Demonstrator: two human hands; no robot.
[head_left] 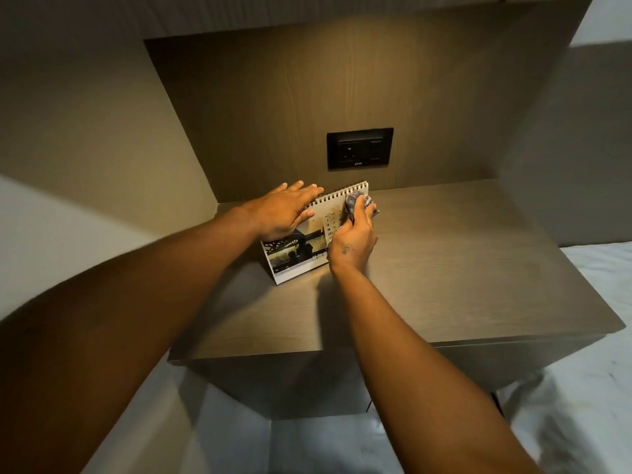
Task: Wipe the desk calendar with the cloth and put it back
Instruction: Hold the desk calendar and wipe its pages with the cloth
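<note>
Desk calendar [307,241] is seen standing tent-wise on the wooden surface [444,268], toward the rear left of the top, with its spiral-bound ridge uppermost and its printed face turned to the wearer. The long axis of the ridge is noted to run from roughly 8 o'clock up to 2 o'clock across the view, the right end lying nearer the back panel, just below the black wall socket [359,148]. The left hand [284,212] is laid flat over the upper left part of the calendar, fingers [301,191] spread wide and extended along the ridge, pressing rather than gripping; it is judged to be steadying the stand. The right hand [352,241] is curled around a checked grey cloth [359,201], which is bunched in its grasp and pressed against the calendar's upper right corner, at about 1 o'clock from the knuckles. Wiping is judged to be under way on the date grid. The unwiped photo half lies at about 8 o'clock from the cloth, so the coming stroke is expected to be drawn down and leftward along the face; the right hand is the nearer one for that. The left hand would have to be shifted for the covered part to be reached. White bedding [581,388] is visible at lower right.
</note>
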